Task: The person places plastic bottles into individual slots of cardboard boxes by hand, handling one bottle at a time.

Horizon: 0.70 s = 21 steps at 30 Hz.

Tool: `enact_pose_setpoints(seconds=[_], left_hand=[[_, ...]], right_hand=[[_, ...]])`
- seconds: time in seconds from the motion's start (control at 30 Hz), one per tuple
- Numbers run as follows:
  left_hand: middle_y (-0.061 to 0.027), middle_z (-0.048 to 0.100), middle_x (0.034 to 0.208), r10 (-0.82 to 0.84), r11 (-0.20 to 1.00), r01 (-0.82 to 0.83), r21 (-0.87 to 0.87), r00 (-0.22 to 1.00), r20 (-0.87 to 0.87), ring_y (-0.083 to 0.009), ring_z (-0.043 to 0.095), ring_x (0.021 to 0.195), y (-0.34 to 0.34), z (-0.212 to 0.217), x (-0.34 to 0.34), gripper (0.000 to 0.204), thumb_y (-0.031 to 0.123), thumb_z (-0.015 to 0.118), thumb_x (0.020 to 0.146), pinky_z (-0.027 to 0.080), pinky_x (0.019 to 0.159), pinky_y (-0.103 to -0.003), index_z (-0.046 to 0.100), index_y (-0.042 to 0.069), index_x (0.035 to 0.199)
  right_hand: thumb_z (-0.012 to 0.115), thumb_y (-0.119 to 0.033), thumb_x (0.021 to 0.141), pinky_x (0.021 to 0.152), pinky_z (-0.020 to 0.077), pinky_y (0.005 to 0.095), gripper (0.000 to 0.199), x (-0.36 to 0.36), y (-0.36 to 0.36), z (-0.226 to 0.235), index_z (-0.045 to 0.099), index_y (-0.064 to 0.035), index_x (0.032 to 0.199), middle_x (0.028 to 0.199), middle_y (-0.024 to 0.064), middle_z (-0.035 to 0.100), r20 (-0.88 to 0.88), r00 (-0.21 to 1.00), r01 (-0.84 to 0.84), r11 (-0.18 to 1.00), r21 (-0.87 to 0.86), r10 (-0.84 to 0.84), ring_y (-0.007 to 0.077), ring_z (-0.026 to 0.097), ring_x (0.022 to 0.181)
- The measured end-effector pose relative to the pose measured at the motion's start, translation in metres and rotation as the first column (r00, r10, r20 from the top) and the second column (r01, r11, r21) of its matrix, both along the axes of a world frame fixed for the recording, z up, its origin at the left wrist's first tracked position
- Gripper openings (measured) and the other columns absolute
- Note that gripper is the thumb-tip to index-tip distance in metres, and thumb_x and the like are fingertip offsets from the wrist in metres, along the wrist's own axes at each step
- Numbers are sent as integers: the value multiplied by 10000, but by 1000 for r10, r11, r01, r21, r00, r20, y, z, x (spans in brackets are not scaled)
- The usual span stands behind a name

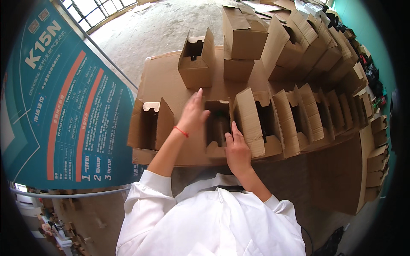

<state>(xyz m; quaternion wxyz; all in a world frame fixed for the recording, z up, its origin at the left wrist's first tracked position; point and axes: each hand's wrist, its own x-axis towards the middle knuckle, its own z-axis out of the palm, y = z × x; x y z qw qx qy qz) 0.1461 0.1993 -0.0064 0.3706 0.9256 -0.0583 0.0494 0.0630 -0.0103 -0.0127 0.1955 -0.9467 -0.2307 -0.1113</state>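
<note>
An open-topped cardboard box [215, 149] stands between my hands, with a dark object with a greenish top, perhaps a bottle, dimly visible inside. My left hand [193, 112] hovers at the box's left side, its fingers stretched out and the thumb apart, and holds nothing. On the opposite side, my right hand [238, 150] rests against the near right edge of the box with its fingers extended. A neighbouring open box [250, 123], its flap raised, stands just right of my right hand. To the left of my left arm stands another open box [145, 128].
All of these stand on a large cardboard surface [160, 79]. Beyond my left hand is an open box [196, 70]; a taller box [245, 38] stands farther back. Rows of open boxes [307, 113] extend right. A blue-green printed banner [68, 111] on a metal frame borders the left.
</note>
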Motion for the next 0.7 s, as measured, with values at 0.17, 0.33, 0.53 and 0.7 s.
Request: enact_pose_setpoints(seconds=[0.17,0.33,0.53,0.7], left_hand=[[-250,166,1549,-129,989,132,-72,991,41,-354,139,1454,-38,-16,-30,763,327,532,946,148,1178,-392,148,-47,1489],[-124,250,1556,-80,976,82,203,997,-16,-287,195,1449,-59,-33,-40,597,303,455,974,172,1158,-497,296,4,1466],[-120,341,1511,-70,916,68,395,997,-8,-283,301,1399,-64,-54,-37,523,229,481,943,234,1132,-503,391,22,1415],[-185,351,1487,-8,965,-55,257,972,236,-344,357,1355,-53,-34,5,529,268,516,935,311,1095,-497,402,104,1425]], right_hand=[[687,-41,728,1077,367,412,753,0,9,-20,365,25,1405,1456,220,377,20,996,-85,996,12,84,352,405,1330],[645,-70,749,1157,210,477,749,-7,5,-22,325,89,1407,1470,244,346,-81,986,-139,983,120,149,374,299,1389],[636,-123,790,1149,224,493,629,-7,6,-26,424,100,1338,1465,244,350,-113,981,-153,986,64,159,368,286,1397],[590,-105,819,1150,225,473,585,-13,3,-30,421,122,1331,1477,267,304,-117,986,-104,986,134,120,400,250,1401]])
